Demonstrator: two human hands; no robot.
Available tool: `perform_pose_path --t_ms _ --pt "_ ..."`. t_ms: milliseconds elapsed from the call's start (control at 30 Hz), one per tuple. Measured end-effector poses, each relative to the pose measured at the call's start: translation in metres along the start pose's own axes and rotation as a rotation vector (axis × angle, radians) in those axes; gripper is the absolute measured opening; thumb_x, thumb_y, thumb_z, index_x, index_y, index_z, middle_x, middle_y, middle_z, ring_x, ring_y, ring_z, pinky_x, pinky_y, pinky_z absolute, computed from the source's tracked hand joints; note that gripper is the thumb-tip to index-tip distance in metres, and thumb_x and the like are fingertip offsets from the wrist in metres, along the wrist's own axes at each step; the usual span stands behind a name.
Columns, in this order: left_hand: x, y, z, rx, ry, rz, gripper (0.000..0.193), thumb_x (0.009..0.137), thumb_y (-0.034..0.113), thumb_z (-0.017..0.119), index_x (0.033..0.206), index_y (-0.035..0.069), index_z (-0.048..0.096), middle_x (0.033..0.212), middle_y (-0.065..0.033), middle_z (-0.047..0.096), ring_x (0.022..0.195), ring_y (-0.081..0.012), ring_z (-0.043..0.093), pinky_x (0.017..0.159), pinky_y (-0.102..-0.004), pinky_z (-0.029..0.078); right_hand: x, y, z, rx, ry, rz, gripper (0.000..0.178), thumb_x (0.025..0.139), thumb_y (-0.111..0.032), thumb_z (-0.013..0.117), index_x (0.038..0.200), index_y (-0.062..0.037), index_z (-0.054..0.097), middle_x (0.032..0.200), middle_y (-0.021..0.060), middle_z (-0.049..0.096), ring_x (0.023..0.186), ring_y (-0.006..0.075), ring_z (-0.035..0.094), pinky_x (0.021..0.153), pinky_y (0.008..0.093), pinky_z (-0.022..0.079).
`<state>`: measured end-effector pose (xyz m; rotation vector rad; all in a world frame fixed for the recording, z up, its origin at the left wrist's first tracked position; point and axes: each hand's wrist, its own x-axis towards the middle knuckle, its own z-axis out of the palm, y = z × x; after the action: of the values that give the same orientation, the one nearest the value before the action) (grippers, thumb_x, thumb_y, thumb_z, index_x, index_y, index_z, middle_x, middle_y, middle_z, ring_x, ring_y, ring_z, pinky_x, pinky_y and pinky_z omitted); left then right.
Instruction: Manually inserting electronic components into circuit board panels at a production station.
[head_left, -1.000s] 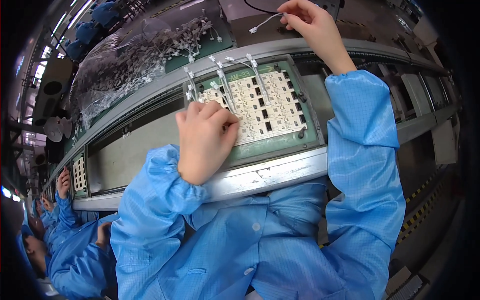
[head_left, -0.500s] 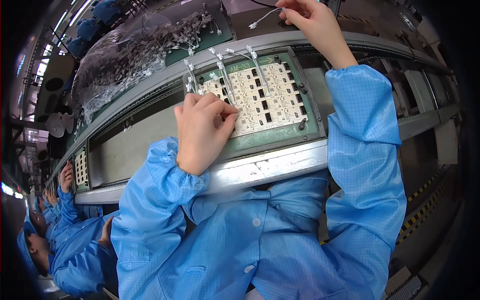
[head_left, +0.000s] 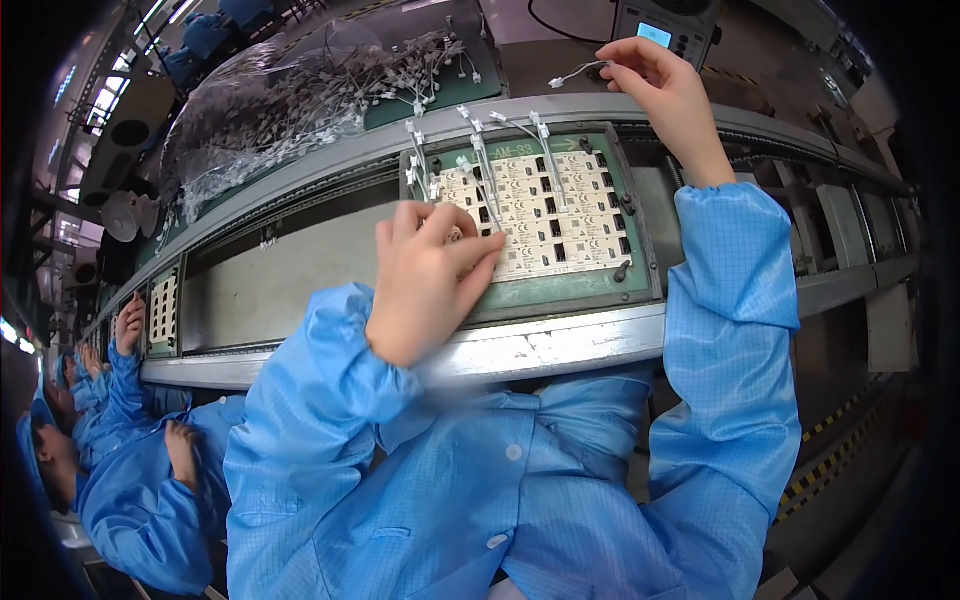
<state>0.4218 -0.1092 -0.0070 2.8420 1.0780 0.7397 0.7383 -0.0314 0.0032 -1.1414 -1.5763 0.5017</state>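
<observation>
A panel of cream-coloured circuit boards (head_left: 590, 225) with black connectors lies in a green carrier (head_left: 540, 295) on the rail line in front of me. Several white cables (head_left: 551, 165) rise from its left and middle columns, their plugs hanging over the far edge. My left hand (head_left: 430, 285) is closed, thumb and forefinger pinched at the panel's near-left part beside a cable's lower end; its fingers cover what they grip. Raised beyond the carrier's far right corner, my right hand (head_left: 672, 110) pinches a short cable (head_left: 575, 76) with a white plug dangling leftward.
A heap of cables (head_left: 290, 105) in clear plastic lies past the far rail. A device with a lit screen (head_left: 655, 36) stands behind my right hand. The near metal rail (head_left: 540, 345) runs before my body. At left, a co-worker in blue (head_left: 150, 500) sits by another panel (head_left: 163, 310).
The view has shifted, so the carrier appears lower and further right. My right hand has come slightly nearer the carrier with its cable. My left hand stays at about the same spot on the panel.
</observation>
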Motion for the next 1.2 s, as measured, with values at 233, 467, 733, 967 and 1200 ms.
perform_pose_path --t_ms 233,467,733,967,1200 --pt "0.018 0.001 0.008 -0.036 0.082 -0.065 0.008 0.077 0.015 0.074 0.084 0.016 0.072 0.093 0.0031 0.06 0.099 -0.0245 0.05 0.084 -0.0409 0.035 0.0 -0.006 0.0 -0.043 -0.048 0.006 0.019 0.096 -0.008 0.057 0.111 -0.0022 0.067 0.102 0.004 0.068 0.092 0.0117 0.064 0.086 0.0251 0.052" --pt "0.006 0.0 0.007 0.109 0.164 0.009 0.008 0.074 0.016 0.075 0.081 0.015 0.07 0.092 0.0033 0.06 0.097 -0.023 0.052 0.083 -0.0411 0.035 -0.001 -0.013 0.013 -0.059 -0.066 0.013 0.019 0.095 -0.008 0.058 0.111 -0.0034 0.067 0.102 0.0042 0.068 0.093 0.0121 0.065 0.085 0.0259 0.052" --pt "-0.009 0.014 -0.019 0.275 0.12 0.1 0.01 0.069 0.016 0.065 0.072 0.008 0.068 0.093 -0.0031 0.06 0.1 -0.0264 0.051 0.082 -0.0447 0.04 0.0 -0.032 0.019 -0.062 -0.112 -0.072 0.015 0.096 -0.008 0.059 0.109 -0.0006 0.064 0.101 0.0 0.063 0.092 0.0077 0.059 0.082 0.0234 0.047" --pt "-0.016 0.06 -0.006 0.333 0.087 0.216 0.017 0.07 0.021 0.062 0.069 0.008 0.072 0.094 -0.0045 0.058 0.1 -0.0248 0.05 0.084 -0.0385 0.041 -0.028 -0.029 -0.016 0.02 -0.112 0.013 0.013 0.099 -0.009 0.058 0.107 0.0002 0.062 0.092 -0.0004 0.06 0.086 0.0082 0.055 0.079 0.0231 0.045" --pt "0.036 -0.042 -0.013 -0.106 0.127 0.138 0.02 0.071 0.027 0.069 0.08 0.009 0.075 0.092 -0.0112 0.064 0.1 -0.0332 0.058 0.082 -0.0488 0.049 -0.059 -0.066 -0.02 0.098 -0.091 0.091 0.014 0.098 -0.01 0.06 0.106 0.0003 0.065 0.095 0.0002 0.063 0.088 0.0082 0.058 0.082 0.0219 0.045"
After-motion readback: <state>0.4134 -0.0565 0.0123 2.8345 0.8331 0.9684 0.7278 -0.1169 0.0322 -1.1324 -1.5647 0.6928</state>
